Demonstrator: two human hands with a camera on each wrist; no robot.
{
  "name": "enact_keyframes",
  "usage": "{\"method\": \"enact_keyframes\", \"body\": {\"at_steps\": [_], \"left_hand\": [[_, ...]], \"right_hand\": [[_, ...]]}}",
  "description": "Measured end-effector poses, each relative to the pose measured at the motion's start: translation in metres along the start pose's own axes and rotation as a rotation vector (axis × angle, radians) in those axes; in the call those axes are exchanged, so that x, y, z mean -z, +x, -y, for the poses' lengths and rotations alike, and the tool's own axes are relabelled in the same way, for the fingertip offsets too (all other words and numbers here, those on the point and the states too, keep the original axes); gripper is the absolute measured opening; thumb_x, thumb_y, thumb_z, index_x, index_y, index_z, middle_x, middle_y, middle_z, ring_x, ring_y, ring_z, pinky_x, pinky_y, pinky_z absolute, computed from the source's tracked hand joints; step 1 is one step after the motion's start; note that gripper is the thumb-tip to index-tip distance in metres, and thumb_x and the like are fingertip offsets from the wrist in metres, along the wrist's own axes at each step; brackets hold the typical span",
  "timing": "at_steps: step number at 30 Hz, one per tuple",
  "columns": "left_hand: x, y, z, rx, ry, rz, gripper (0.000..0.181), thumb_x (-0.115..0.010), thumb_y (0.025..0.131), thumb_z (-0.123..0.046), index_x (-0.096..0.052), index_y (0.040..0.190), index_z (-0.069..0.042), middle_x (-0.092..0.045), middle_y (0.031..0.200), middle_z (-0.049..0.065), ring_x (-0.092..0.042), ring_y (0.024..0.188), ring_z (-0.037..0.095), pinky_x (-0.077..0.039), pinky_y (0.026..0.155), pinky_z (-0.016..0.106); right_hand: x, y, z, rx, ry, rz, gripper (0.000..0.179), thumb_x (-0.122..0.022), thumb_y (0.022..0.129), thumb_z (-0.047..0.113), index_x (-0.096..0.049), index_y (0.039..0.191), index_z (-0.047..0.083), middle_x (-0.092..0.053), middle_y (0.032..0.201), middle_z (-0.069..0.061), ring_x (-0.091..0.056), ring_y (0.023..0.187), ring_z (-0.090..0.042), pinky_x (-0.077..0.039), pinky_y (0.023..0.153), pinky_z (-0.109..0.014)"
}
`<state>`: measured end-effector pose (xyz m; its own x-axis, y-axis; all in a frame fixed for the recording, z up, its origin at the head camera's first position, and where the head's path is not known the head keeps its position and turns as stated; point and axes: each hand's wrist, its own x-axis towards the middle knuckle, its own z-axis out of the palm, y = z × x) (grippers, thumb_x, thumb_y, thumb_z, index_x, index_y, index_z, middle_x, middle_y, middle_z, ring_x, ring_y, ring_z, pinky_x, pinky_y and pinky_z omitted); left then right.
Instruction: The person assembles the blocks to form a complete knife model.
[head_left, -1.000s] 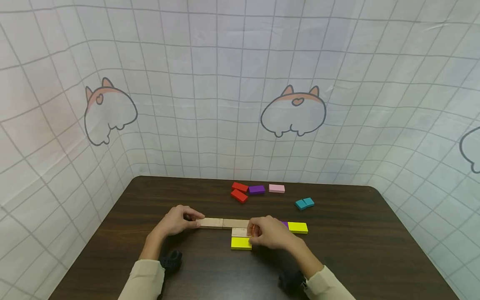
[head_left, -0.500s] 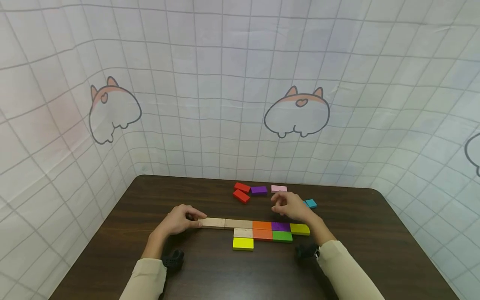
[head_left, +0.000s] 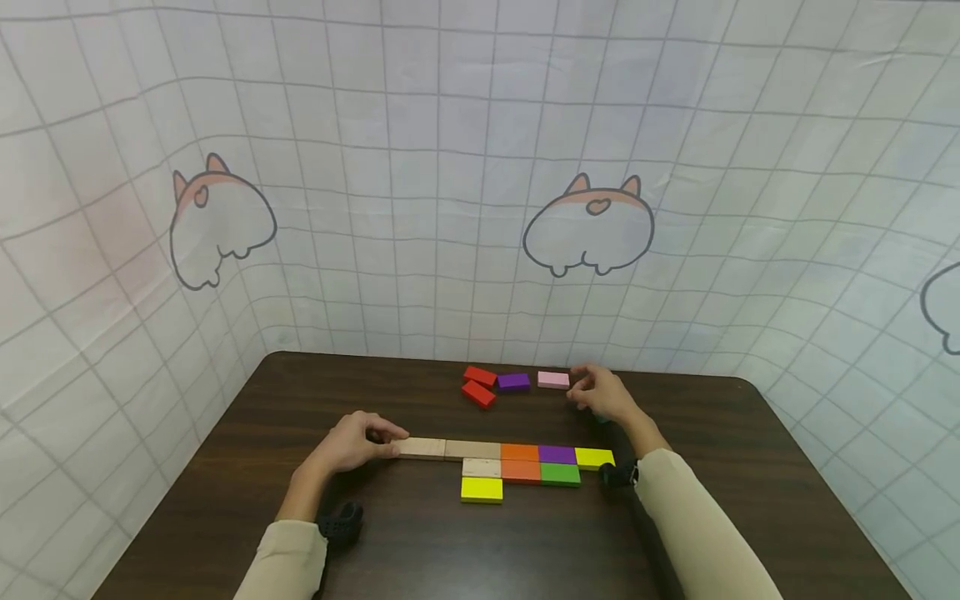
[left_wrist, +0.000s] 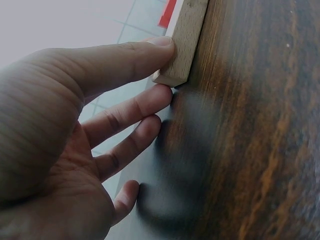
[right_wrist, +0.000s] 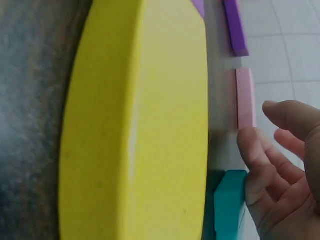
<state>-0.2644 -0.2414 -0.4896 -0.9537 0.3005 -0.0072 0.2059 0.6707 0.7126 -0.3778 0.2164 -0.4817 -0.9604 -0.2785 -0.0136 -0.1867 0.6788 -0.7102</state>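
My left hand rests at the left end of a plain wooden block, pinching that end. In the left wrist view the thumb lies along the side of the wooden block, with a fingertip at its end corner; the index finger is mostly hidden. My right hand hovers at the back right, fingers loosely bent and holding nothing. Its fingertips are right beside the pink block. Under this hand sits a teal block, mostly covered in the head view.
A flat row continues with another wooden block, orange, purple and yellow blocks. Shorter rows in front include a green block and a yellow block. Red blocks and a purple block lie behind.
My right hand has left the front rows, moving back and right to beside the pink block, uncovering the orange and green blocks. My left hand keeps its place at the wooden block.
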Motion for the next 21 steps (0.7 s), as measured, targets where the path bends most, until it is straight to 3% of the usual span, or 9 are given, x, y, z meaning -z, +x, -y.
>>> {"method": "enact_keyframes", "body": {"at_steps": [8, 21], "left_hand": [[0.001, -0.001, 0.002, 0.001, -0.007, 0.001, 0.019, -0.08, 0.09, -0.023, -0.081, 0.11, -0.021, -0.071, 0.092, -0.002, -0.056, 0.08, 0.017, -0.048, 0.071, 0.034], [0.001, -0.002, 0.0, 0.014, -0.005, -0.003, 0.02, -0.08, 0.089, -0.023, -0.081, 0.109, -0.022, -0.07, 0.092, -0.003, -0.055, 0.081, 0.016, -0.047, 0.07, 0.033]], "right_hand": [[0.0, 0.013, -0.003, 0.002, -0.051, -0.046, 0.05, -0.071, 0.096, 0.013, -0.054, 0.141, -0.001, -0.07, 0.102, -0.015, -0.065, 0.075, -0.018, -0.054, 0.071, -0.034], [-0.003, 0.033, -0.003, 0.047, -0.116, 0.075, 0.06, -0.073, 0.093, 0.003, -0.05, 0.149, 0.001, -0.066, 0.092, -0.012, -0.057, 0.071, -0.017, -0.047, 0.064, -0.03]]}}
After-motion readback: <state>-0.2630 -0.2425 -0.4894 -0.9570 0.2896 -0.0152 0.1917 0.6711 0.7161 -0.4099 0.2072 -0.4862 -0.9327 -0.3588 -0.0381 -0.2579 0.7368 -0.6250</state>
